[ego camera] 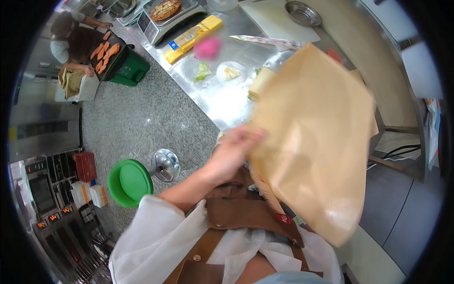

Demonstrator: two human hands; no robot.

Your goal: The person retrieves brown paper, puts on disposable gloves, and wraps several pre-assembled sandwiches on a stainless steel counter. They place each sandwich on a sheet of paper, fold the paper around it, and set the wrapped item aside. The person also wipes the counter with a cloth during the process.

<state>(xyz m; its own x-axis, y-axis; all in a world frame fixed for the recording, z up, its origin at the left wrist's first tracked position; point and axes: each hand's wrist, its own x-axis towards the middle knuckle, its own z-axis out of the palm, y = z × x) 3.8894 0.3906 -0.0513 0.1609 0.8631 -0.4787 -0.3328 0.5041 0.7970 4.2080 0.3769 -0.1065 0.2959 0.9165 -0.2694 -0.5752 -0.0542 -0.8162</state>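
A large sheet or bag of brown paper hangs slanted over the right half of the view, blurred by motion. My left hand pinches its left edge. My right hand is out of view, perhaps behind the paper. Beyond the paper's left edge, a sandwich with green leaf lies partly covered on the steel worktable. Left of it are a white paper cup with a pale filling and a piece of lettuce. A blurred pink thing is near a yellow package.
A topped bread on a tray sits on a scale. A long pointed utensil lies by a white board and steel bowl. Another person holds a food tray by a green bin. A green stool stands left.
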